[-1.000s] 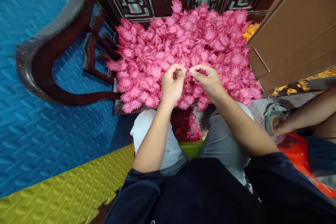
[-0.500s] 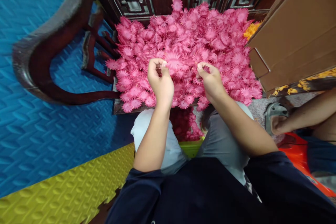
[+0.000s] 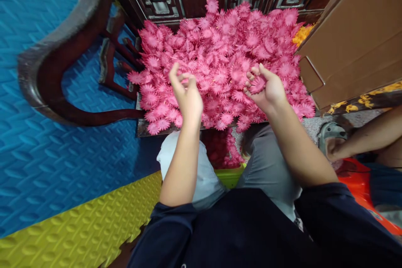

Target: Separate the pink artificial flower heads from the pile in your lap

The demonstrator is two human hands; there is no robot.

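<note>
A thick heap of pink artificial flower heads covers the dark wooden seat in front of me. Above its left part, my left hand is open, fingers loosely bent and apart, slightly blurred, with nothing visible in it. To the right of the heap's middle, my right hand is turned palm inward. Its curled fingers hold a pink flower head against the palm. Whether more pieces lie behind that flower I cannot tell.
A curved wooden armrest borders the heap on the left, a cardboard box on the right. More pink flowers and a lime-green edge show between my knees. Another person's leg is at right. Blue matting covers the left floor.
My hands have moved apart, the right one outward to the right. The left fingers have opened from a pinch, and a flower between the hands is gone from there. The right hand keeps a flower.
</note>
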